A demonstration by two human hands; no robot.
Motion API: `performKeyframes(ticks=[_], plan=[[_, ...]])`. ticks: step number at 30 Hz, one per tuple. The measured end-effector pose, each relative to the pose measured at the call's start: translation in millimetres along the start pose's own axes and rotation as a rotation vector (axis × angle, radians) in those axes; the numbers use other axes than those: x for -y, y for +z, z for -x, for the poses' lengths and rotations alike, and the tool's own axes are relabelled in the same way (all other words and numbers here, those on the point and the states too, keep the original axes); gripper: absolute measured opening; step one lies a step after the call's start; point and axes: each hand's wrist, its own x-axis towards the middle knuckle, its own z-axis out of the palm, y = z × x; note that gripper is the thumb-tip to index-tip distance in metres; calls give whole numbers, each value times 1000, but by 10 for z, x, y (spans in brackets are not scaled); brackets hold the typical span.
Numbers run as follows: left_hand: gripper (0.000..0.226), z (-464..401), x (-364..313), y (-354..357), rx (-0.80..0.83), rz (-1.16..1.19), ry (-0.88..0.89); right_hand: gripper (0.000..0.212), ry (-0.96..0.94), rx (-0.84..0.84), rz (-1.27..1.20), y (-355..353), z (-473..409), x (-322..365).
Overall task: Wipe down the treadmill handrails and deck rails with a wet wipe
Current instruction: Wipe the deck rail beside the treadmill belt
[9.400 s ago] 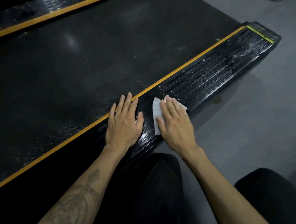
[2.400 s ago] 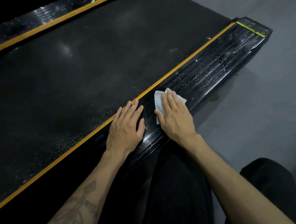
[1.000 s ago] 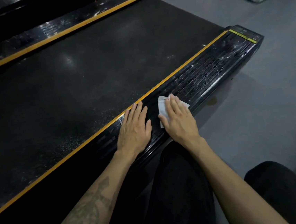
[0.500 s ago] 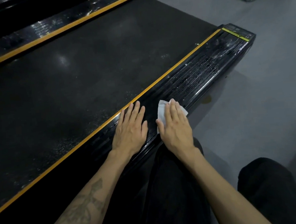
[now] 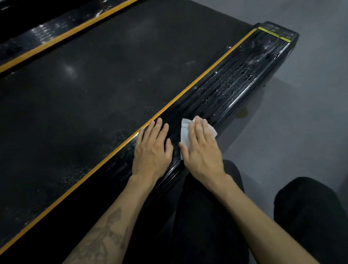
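So my right hand (image 5: 201, 148) lies flat with fingers straight, pressing the wipe (image 5: 184, 132) onto the side rail (image 5: 228, 88), while my left hand (image 5: 152, 150), also spread flat, rests just beside it on that rail (probably bracing me).

glossy ribbed black deck rail (image 5: 225, 97), matt belt (image 5: 93, 97), soft white wipe (image 5: 184, 132)

The scene is dim and low in contrast. A soft glare spot sits on the treadmill belt (image 5: 69, 70) toward ten o'clock, and thin highlights streak the wet side rail (image 5: 238, 83) toward two o'clock. The corners at seven and five o'clock sink into near black. Wide-angle bending curves straight edges; detail is slightly soft throughout.
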Motion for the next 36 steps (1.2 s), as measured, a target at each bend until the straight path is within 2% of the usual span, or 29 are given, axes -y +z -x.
performKeyframes(ticks=[3, 7, 13, 18, 23, 28, 33, 36], plan=[[49, -6, -12, -11, -9, -6, -7, 69, -34, 27, -34, -105, -143, -152], [45, -51, -39, -14, -15, -35, -14, 65, 53, -26, -50, -71, 9, -112], [44, -178, -138, 12, -18, -63, -9, 59, -72, 29, 3, -110, -138, -223], [52, -261, -152, 62, 27, -22, -51, 58, 31, -32, -48, -86, -45, -190], [51, -378, -237, 130, 28, -6, -106, 58, -82, -7, -56, -74, -179, -266], [52, -379, -283, 143, 23, -50, -126, 60, 71, -69, -92, -105, -146, -334], [54, -398, -337, 176, 20, -83, -165, 60, -84, -15, -94, -100, -191, -378], [55, -384, -316, 187, 23, -88, -154, 61, -86, -10, -88, -171, -330, -583]])
